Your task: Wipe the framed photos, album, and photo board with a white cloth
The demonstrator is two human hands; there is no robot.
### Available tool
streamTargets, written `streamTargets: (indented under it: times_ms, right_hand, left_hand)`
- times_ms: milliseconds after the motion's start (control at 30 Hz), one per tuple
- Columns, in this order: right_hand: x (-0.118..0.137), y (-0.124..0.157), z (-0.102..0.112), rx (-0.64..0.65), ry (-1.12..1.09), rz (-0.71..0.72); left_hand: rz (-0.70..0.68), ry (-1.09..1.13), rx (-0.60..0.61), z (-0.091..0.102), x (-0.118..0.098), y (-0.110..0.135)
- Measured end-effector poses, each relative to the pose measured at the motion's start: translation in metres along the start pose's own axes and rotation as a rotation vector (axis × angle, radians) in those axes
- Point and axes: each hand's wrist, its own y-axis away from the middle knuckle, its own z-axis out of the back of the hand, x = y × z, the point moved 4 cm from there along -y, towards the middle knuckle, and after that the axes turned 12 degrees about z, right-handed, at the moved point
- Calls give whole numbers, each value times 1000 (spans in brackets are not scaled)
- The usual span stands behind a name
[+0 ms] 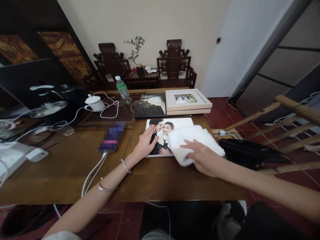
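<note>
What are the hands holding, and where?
The right hand presses flat on the near edge of a white towel. The left hand lies flat on the photo print's left edge. Neither grips.

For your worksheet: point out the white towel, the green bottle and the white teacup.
white towel [192,138], head view, middle of the cloth.
green bottle [123,90], head view, its body.
white teacup [95,103], head view, its side.

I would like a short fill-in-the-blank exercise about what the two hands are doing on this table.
1. The right hand presses a white ____ onto the photo print.
2. The left hand lies flat on the print's ____ edge.
3. Behind the print, a light wooden ____ lies flat beside a dark photo album.
4. The plastic bottle near the white cup has a ____ label.

Missing words: cloth; left; frame; green
</note>
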Motion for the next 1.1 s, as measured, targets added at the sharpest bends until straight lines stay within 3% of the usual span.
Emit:
streamTargets:
  times_ms: [233, 400, 567, 733, 900, 1000, 1100]
  right_hand:
    - [-82, -63, 23, -33, -32, 8]
    - [-104, -78, 30, -44, -1, 1]
    - [-79, -54, 12, -54, 23, -32]
    - [-17, -6, -12, -45, 65, -1]
    - [35, 20, -17, -8, 28, 42]
    - [34, 16, -13, 13, -6, 36]
    - [8, 1, -7, -13, -11, 12]
  left_hand:
    - [-19, 1, 18, 1, 1, -1]
    - [-35, 9, 2, 0, 2, 0]
    - [-30, -4, 14, -2, 4, -1]
    - [-9, -13, 19, -2, 2, 0]
    - [11, -15, 23, 0, -3, 2]
    - [14, -17, 22, 2, -4, 2]
    - [7, -17, 19, 1, -3, 2]
